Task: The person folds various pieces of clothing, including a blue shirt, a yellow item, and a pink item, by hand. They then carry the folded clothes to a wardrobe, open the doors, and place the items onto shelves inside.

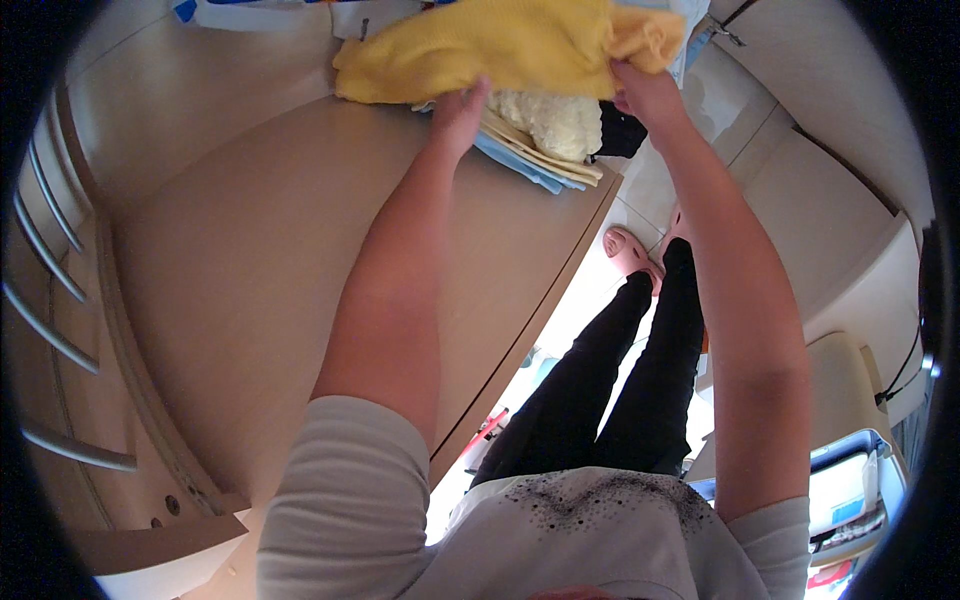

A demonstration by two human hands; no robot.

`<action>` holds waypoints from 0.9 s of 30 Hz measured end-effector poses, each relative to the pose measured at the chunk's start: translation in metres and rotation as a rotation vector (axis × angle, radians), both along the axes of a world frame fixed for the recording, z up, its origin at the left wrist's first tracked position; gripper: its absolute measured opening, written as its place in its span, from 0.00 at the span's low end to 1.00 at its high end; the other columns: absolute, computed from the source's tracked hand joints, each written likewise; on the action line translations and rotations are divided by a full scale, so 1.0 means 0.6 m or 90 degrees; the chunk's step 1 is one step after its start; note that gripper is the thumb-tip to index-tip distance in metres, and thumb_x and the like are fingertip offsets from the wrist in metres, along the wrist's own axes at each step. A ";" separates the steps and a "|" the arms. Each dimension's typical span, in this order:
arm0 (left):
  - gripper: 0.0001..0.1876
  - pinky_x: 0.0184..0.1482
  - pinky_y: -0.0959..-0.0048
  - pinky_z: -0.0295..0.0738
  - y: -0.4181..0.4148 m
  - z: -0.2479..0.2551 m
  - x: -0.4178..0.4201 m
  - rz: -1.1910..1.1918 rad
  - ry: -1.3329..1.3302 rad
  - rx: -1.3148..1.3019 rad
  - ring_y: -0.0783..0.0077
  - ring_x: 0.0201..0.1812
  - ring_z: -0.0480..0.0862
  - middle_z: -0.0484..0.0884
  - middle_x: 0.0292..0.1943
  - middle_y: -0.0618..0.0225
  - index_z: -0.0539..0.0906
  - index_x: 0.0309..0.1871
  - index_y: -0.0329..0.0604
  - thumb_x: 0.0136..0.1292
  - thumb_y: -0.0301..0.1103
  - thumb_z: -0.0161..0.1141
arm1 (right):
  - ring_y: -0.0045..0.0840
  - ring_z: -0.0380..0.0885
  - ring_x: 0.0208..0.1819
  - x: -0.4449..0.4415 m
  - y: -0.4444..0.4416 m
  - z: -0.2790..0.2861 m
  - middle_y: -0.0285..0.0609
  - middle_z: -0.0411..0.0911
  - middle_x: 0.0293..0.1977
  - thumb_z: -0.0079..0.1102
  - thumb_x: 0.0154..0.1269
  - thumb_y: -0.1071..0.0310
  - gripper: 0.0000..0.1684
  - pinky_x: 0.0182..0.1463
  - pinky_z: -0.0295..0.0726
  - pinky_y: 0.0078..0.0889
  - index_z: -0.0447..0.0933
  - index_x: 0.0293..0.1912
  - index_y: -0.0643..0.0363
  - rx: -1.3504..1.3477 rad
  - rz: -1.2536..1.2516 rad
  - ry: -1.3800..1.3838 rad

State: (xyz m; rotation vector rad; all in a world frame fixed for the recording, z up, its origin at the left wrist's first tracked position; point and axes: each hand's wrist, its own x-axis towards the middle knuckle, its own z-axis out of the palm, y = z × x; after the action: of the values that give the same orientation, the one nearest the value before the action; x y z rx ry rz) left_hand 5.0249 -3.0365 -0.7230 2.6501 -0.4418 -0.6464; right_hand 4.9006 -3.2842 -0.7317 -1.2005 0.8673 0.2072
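Note:
A yellow knitted garment is stretched across the far end of a wooden board, bunched into a paler orange fold at its right end. My right hand grips its lower right edge. At the lower middle edge is my left hand, its thumb against the knit and its fingers largely hidden by cloth. Beneath the garment lies a stack of folded clothes: a fluffy cream piece, flat cream cloth, light blue cloth and a black item at the right.
The wooden board spans the left, with curved metal bars along its far-left side. My legs in black trousers and pink shoes stand beside its right edge. A beige chair and a bin of items are at right.

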 end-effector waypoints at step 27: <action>0.21 0.52 0.61 0.69 -0.086 0.133 -0.062 -0.727 0.082 0.342 0.58 0.53 0.72 0.73 0.52 0.59 0.74 0.47 0.42 0.52 0.43 0.61 | 0.44 0.76 0.41 -0.175 0.179 -0.110 0.54 0.77 0.38 0.52 0.60 0.61 0.16 0.46 0.73 0.39 0.74 0.42 0.63 -0.048 0.108 0.002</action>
State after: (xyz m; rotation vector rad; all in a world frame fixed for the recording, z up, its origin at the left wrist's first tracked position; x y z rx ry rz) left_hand 4.9874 -3.0879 -0.6433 2.5583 -2.0231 -1.3778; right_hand 4.7956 -3.1769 -0.7977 -1.3453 0.7825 0.3162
